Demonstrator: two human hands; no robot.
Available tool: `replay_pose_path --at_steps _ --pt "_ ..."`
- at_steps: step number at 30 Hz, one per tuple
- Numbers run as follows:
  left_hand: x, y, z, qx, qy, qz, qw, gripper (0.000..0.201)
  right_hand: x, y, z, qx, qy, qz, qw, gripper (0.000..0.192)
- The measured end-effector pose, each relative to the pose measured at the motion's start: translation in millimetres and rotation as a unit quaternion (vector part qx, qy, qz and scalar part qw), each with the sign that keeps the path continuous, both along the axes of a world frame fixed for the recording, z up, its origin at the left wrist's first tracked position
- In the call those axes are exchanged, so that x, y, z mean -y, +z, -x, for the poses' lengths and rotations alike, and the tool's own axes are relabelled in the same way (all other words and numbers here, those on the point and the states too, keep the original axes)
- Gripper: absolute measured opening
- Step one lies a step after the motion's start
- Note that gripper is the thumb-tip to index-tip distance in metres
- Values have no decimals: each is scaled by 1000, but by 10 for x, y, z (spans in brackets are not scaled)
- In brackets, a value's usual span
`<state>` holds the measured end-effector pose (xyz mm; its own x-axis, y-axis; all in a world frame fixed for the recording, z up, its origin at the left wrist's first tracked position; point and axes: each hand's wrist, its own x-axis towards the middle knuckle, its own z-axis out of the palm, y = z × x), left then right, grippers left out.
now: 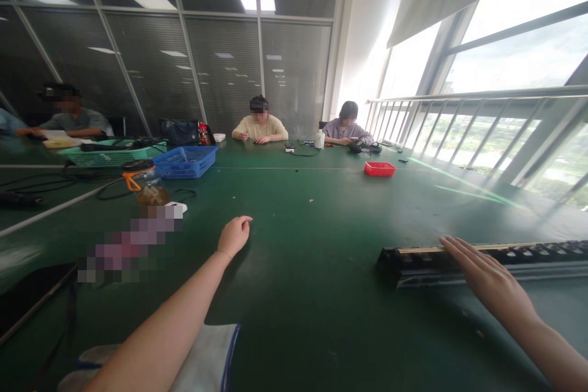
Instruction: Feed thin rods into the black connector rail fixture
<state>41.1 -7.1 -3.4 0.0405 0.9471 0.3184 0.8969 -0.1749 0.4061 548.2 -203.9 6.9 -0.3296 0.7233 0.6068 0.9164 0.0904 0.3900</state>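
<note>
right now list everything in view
table: one, green, throughout
bar: one, black and gold, right
tray: one, red, far right of centre
blue basket: one, blue, left
green basket: one, green, far left
jar: one, clear, by the blue basket
blurred item: one, pinkish, before the jar
cloth: one, pale, blue-edged, bottom left
flat object: one, black, left edge
bottle: one, white, far side
cables: several, dark, left
people: at least three, varied clothing, far side
far items: several, mixed, indistinct
glass partition: one, dark, background
windows: several, bright, right
railing: one, silvery, before the windows
left hand: one, bare, mid-table
right hand: one, bare, at the bar
</note>
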Motion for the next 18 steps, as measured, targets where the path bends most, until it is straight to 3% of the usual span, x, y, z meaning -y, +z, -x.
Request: replay_pose_path --at_steps 8,13,18 --pt "-4 -4 5 3 -1 -2 1000 32 40 97 59 2 1 -16 1000 53" --pt "13 20 -5 1 -2 7 1000 32 223 64 34 -20 -84 -67 994 50" --pt "4 15 8 -1 -2 10 1000 32 190 -56 -252 -80 -65 86 991 53"
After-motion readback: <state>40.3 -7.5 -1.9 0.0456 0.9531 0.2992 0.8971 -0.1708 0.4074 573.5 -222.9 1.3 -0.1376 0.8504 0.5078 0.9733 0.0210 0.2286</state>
